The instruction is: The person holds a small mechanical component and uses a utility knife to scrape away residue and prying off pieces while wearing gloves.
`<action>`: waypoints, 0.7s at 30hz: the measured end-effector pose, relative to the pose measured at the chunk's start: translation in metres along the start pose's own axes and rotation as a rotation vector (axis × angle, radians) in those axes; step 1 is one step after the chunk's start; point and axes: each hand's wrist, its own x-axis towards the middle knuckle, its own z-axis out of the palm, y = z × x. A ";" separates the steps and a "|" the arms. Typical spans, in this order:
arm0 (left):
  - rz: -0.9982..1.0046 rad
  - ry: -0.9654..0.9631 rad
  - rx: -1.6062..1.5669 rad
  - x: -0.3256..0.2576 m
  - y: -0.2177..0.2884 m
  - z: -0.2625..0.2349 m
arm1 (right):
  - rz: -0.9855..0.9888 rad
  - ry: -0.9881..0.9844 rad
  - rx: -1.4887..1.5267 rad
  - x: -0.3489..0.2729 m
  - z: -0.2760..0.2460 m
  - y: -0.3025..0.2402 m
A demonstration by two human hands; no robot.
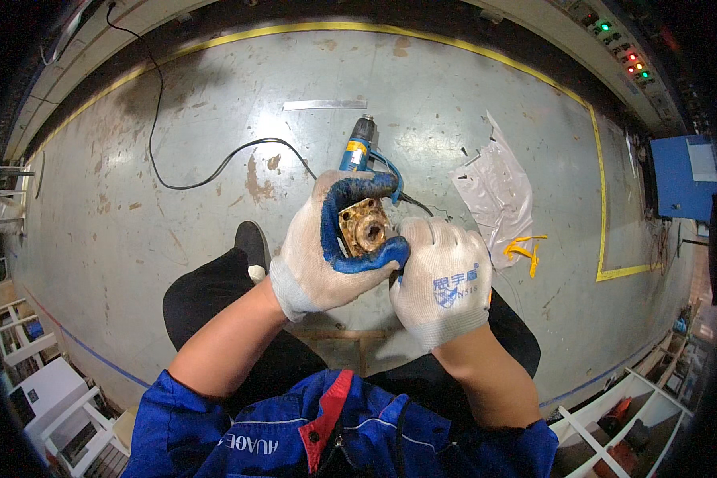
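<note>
Gripping a brown-stained square metal flange (370, 229) in the white-and-blue-gloved left hand (320, 243), just nearside of a blue-and-black power tool (356, 155), with the white-gloved right hand (444, 275) curled, hold impossible to tell, nearside right of that tool.

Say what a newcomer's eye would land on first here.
First, the grimy metal part near the centre, cupped in the blue-palmed glove of the left hand, with the gloved right hand close beside it. Next, the blue power tool on the grey floor just beyond the hands. Then the bright yellow strip at the near end of the whitish sheet, off to the right.
</note>
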 end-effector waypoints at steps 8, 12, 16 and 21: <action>-0.096 0.032 -0.059 0.003 0.002 0.004 | 0.038 0.042 0.056 0.002 0.004 -0.001; -0.140 -0.050 -0.166 0.005 -0.002 -0.001 | 0.011 0.032 0.129 0.006 -0.001 0.004; -0.078 -0.124 -0.324 0.005 -0.007 -0.005 | 0.161 0.083 0.569 -0.006 -0.007 0.013; 0.024 -0.217 -0.188 0.007 -0.008 -0.006 | 0.175 0.000 1.087 -0.006 -0.008 0.027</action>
